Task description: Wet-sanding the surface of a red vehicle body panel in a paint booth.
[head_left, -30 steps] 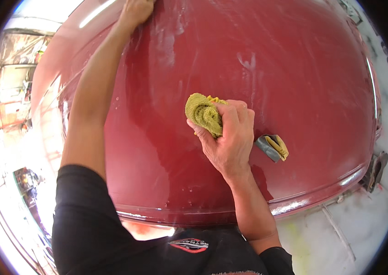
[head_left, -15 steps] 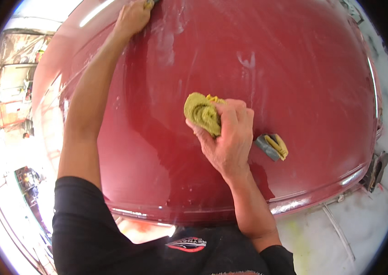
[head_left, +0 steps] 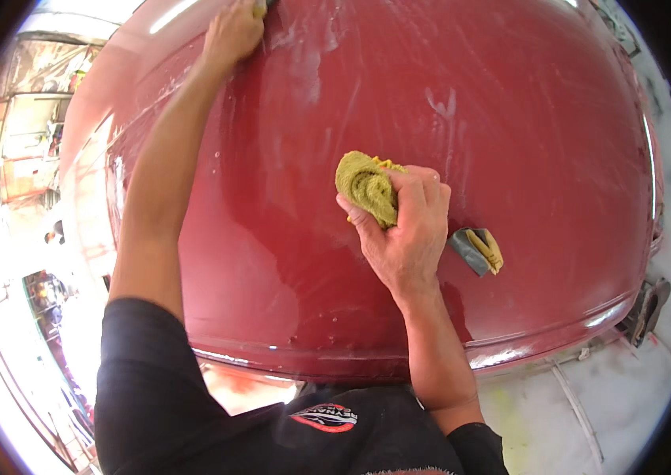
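A glossy red vehicle panel (head_left: 541, 134), streaked with pale residue and darker wet patches, fills the middle of the view. My left hand (head_left: 234, 33) reaches to its upper left edge, fingers closed on a small yellow and dark pad (head_left: 261, 8), mostly hidden. Nearer the centre, my right hand (head_left: 405, 229) grips a bunched olive-yellow cloth (head_left: 365, 182) over the panel; whether it presses on the paint I cannot tell. A folded grey and yellow pad (head_left: 471, 252) lies on the panel just right of that hand.
A curved front edge (head_left: 525, 348) of the panel runs across near my body. Beyond it at lower right is a pale, stained floor (head_left: 533, 412) with a dark object (head_left: 644, 313). At the left, a bright area holds metal framing and clutter (head_left: 46, 317).
My left hand is a little farther down than a second ago, with more of its pad showing. My right hand and cloth sit slightly higher and farther right; the view has shifted slightly.
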Demonstrator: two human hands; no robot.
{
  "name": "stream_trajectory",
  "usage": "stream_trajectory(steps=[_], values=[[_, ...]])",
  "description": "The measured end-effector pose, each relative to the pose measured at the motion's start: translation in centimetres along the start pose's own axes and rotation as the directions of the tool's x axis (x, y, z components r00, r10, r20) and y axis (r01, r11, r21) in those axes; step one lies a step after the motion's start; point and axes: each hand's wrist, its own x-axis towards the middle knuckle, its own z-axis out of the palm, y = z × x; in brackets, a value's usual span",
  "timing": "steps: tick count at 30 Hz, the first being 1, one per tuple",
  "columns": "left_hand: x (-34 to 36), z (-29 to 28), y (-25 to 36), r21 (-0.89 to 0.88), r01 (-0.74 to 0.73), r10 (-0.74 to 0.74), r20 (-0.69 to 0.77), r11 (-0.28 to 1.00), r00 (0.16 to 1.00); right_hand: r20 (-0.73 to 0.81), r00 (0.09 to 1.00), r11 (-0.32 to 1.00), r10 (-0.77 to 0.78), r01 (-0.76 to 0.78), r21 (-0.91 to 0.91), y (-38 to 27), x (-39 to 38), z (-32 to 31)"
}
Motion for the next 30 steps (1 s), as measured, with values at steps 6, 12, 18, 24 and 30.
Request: stream_trajectory(steps=[6,12,18,24,30], values=[[1.4,2.5,-2.4,0.062,0.019,-0.019,-0.012,0.998,1.000,0.003,1.000,0.999,-0.014,0.013,0.037,0.1,0.2,0.8],[-8.2,0.0,3.8,-0.075,-0.186,0.147,-0.369,0.980,0.918,-0.021,0.999,0.999,0.025,-0.026,-0.027,0.3,0.4,0.1],[-3.1,-0.3,-0.7,-0.041,0.057,-0.062,-0.133,0.998,0.989,-0.007,1.000,0.999,-0.028,0.029,0.037,-1.2,0.6,1.2],[-19.3,-3.6,7.5,-0.166,-0.243,0.211,-0.190,0.956,0.959,0.000,1.000,0.999,0.024,-0.024,-0.036,0.4,0.5,0.1],[1.4,1.4,1.0,-0.052,-0.192,0.173,-0.253,0.980,0.952,0.005,1.000,1.000,0.022,-0.022,0.010,-1.4,0.6,0.7]])
